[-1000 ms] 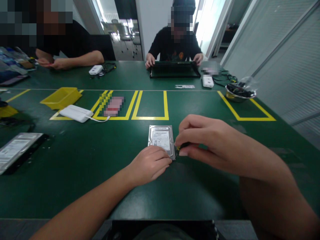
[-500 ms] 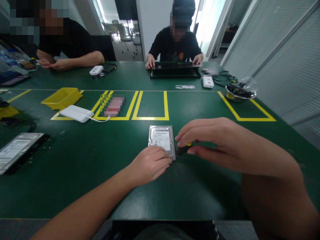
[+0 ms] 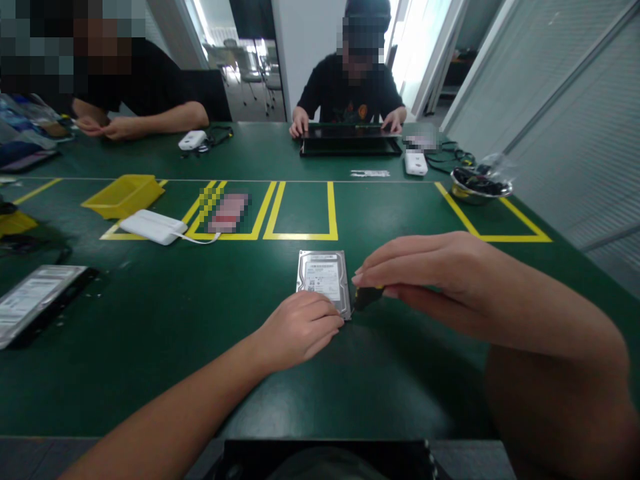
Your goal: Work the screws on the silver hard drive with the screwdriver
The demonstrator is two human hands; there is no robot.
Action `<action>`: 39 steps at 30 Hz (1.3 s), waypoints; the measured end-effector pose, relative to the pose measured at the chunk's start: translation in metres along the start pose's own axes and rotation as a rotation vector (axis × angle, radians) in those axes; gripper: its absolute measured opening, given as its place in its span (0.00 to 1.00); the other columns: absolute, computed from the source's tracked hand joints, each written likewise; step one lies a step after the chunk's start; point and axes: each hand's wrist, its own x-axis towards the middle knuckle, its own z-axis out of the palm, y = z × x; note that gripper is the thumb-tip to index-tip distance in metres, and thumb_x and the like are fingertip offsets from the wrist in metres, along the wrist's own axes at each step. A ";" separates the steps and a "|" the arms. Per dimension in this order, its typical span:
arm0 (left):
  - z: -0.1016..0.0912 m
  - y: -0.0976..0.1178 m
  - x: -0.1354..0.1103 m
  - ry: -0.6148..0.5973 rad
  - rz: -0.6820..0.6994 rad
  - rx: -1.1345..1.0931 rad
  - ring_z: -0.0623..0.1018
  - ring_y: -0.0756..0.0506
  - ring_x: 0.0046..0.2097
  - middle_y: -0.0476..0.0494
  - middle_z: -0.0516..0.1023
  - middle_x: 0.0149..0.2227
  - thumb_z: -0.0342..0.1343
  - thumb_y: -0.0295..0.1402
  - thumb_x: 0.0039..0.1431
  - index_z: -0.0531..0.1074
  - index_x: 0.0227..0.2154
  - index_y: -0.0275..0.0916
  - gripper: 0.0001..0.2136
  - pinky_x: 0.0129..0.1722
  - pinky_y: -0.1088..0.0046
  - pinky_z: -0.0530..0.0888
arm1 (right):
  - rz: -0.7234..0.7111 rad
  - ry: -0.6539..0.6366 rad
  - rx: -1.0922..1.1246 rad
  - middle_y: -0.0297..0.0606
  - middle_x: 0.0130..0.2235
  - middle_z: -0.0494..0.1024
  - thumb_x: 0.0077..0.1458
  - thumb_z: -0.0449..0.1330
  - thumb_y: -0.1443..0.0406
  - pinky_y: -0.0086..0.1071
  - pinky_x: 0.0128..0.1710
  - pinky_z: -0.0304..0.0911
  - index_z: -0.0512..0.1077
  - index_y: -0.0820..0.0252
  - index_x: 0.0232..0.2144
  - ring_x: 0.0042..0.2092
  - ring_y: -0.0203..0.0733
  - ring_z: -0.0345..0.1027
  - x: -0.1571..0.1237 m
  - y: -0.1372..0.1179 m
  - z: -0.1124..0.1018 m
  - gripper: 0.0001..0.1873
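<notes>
A small silver hard drive (image 3: 324, 273) with a white label lies on the green table in front of me. Curled over its near end, my left hand (image 3: 303, 330) grips it against the tabletop; the fingers hide that part of the drive. My right hand (image 3: 425, 270) is closed on a short black-and-yellow screwdriver (image 3: 367, 297), pinched between thumb and fingers. The screwdriver leans toward the drive's right edge near the close corner, its thin tip at or just beside that edge; contact is too small to make out.
Another larger drive (image 3: 37, 300) lies at the left. Beyond are a white power bank (image 3: 154, 227) cabled to a phone (image 3: 229, 213), a yellow bin (image 3: 125, 195) and a metal bowl (image 3: 481, 190). Two people sit across the table; one handles a flat black panel (image 3: 350, 141).
My right hand has shifted slightly, its wrist moving right, and the screwdriver has turned a little in its fingers. My left hand and the hard drive have stayed put.
</notes>
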 end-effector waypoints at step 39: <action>0.000 0.001 0.000 -0.011 -0.005 0.018 0.77 0.43 0.45 0.41 0.80 0.42 0.53 0.29 0.64 0.76 0.42 0.38 0.08 0.45 0.63 0.74 | 0.061 0.015 -0.158 0.39 0.41 0.78 0.63 0.55 0.68 0.29 0.39 0.62 0.77 0.58 0.45 0.39 0.37 0.72 -0.003 -0.003 0.001 0.12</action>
